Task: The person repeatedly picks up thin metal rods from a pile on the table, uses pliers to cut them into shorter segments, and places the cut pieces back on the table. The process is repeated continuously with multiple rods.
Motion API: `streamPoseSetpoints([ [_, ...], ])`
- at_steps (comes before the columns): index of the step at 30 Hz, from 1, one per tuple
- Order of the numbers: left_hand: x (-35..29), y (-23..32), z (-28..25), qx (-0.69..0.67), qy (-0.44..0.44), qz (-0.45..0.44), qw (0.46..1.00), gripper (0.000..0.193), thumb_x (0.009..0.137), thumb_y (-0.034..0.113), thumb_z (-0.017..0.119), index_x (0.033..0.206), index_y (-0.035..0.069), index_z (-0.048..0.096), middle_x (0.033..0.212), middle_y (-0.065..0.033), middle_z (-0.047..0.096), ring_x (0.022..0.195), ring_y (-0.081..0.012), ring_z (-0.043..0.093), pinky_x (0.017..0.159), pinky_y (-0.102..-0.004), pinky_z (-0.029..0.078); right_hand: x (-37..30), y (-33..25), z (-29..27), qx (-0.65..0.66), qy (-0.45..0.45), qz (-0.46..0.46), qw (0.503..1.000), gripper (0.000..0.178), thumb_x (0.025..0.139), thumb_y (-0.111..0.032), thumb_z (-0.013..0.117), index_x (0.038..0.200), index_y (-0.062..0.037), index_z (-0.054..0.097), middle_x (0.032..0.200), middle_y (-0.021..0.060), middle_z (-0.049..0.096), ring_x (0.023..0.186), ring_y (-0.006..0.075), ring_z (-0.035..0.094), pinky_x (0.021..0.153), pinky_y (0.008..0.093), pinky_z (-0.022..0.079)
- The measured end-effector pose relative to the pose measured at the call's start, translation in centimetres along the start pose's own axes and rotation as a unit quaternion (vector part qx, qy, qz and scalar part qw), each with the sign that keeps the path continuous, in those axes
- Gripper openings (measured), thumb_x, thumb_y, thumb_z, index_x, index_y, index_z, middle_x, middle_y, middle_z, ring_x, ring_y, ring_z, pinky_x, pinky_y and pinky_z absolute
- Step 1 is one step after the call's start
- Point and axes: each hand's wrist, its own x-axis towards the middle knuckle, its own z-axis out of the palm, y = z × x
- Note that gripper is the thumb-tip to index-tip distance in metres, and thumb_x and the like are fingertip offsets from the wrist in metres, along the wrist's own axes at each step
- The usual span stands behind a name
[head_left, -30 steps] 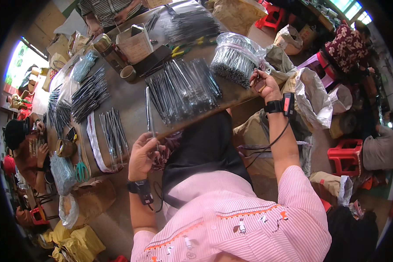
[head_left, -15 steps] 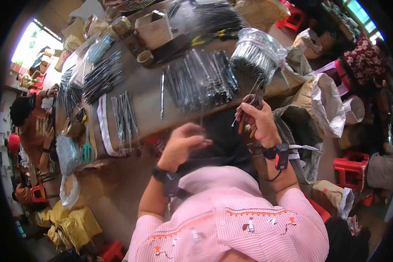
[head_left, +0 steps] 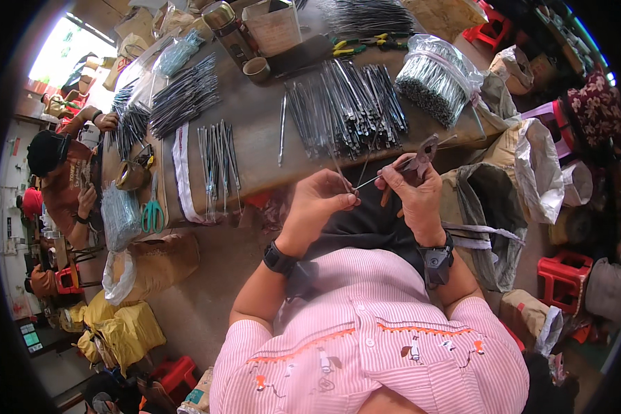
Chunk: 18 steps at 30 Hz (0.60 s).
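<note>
In front of my lap, my left hand [head_left: 322, 199] pinches a thin metal rod [head_left: 339, 170] that slants up toward the table. Close by on the right, my right hand [head_left: 419, 196] is closed around pliers [head_left: 422, 159], jaws pointing up and away, brownish handles below. Its thumb and finger also grip a thin wire [head_left: 369, 183] whose tip meets the left fingertips. Whether wire and rod are joined there is too small to tell. Just beyond my hands, a wide row of metal rods [head_left: 352, 114] lies on the table [head_left: 259, 169].
A plastic-wrapped wire bundle [head_left: 431, 86] sits on the table's right side. Farther left lie a small rod group [head_left: 219, 159], a larger pile [head_left: 184, 96] and teal scissors [head_left: 153, 214]. A thermos [head_left: 228, 34] stands behind. Open sacks [head_left: 497, 214] flank me; another person [head_left: 65, 179] sits left.
My left hand has moved up and right to meet my right hand and now pinches a rod. The wire in my right hand has swung toward it. The view has shifted slightly.
</note>
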Motion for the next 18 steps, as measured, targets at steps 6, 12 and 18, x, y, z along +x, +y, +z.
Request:
streamPoseSetpoints([
  [6,0.0,0.0,-0.1,0.032,-0.008,-0.004,0.999,0.017,0.079,-0.004,0.072,0.094,-0.001,0.064,0.084,-0.0063,0.068,0.075,-0.0123,0.066,0.072,-0.0253,0.056,-0.8,1.4,1.6,-0.087,-0.027,0.035,0.995,0.015,0.089,-0.003,0.066,0.101,-0.0005,0.057,0.084,0.0084,0.067,0.070,0.0134,0.066,0.052,0.0249,0.052],
  [12,-0.5,0.0,-1.0,0.053,0.010,-0.033,0.998,0.018,0.079,-0.003,0.072,0.095,-0.002,0.064,0.087,-0.0055,0.068,0.078,-0.0116,0.067,0.071,-0.0248,0.056,1.0,-0.1,0.5,0.019,0.060,-0.012,0.998,0.020,0.091,-0.004,0.062,0.109,0.0023,0.056,0.087,0.0126,0.067,0.071,0.0155,0.066,0.059,0.0266,0.054],
  [18,-0.8,-0.1,0.2,0.134,-0.081,-0.082,0.984,0.022,0.084,-0.005,0.062,0.106,-0.003,0.060,0.092,-0.0058,0.065,0.081,-0.0142,0.067,0.070,-0.0249,0.056,1.0,0.5,-1.0,0.041,-0.006,0.097,0.994,0.023,0.090,-0.004,0.063,0.112,0.0027,0.059,0.092,0.0142,0.068,0.070,0.0153,0.064,0.064,0.0269,0.054],
])
